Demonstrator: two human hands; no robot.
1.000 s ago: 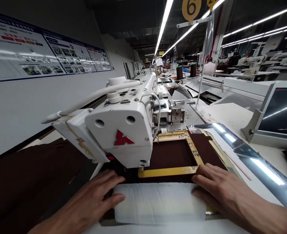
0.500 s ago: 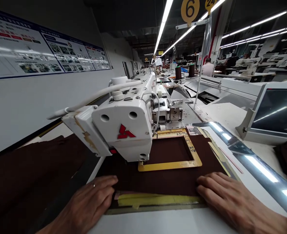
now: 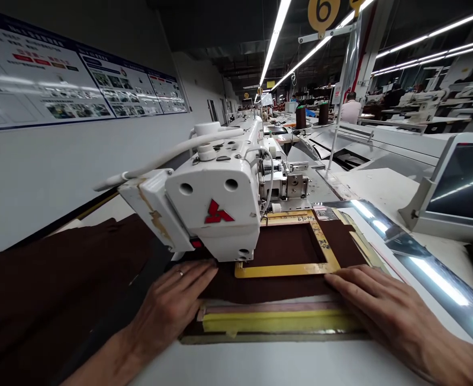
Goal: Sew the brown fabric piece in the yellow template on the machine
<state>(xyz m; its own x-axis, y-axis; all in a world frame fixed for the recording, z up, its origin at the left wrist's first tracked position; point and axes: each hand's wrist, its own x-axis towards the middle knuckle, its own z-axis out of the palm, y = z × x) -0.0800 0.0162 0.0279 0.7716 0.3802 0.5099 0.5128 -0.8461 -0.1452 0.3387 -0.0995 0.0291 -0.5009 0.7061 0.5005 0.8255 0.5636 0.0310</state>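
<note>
A dark brown fabric piece (image 3: 268,291) lies flat under the head of a white sewing machine (image 3: 212,185). A yellow clamp frame (image 3: 285,270) with handwriting on it sits over the fabric. My left hand (image 3: 176,295), with a ring on one finger, rests on the fabric's left part, just below the machine head. My right hand (image 3: 377,297) lies on its right part, fingertips beside the frame's lower right corner. Both hands have their fingers stretched out, palms down. In front of the fabric's near edge shows a yellow taped strip (image 3: 276,323) on the work plate.
More dark brown fabric (image 3: 59,284) is spread at the left. A screen on a stand (image 3: 462,182) stands at the right. Thread cones (image 3: 301,117) and other machines are behind. A person in a light top (image 3: 351,111) sits farther back.
Both hands have moved forward, and the fabric's near edge has gone with them, away from the taped strip, uncovering a pale band. The view has turned slightly left.
</note>
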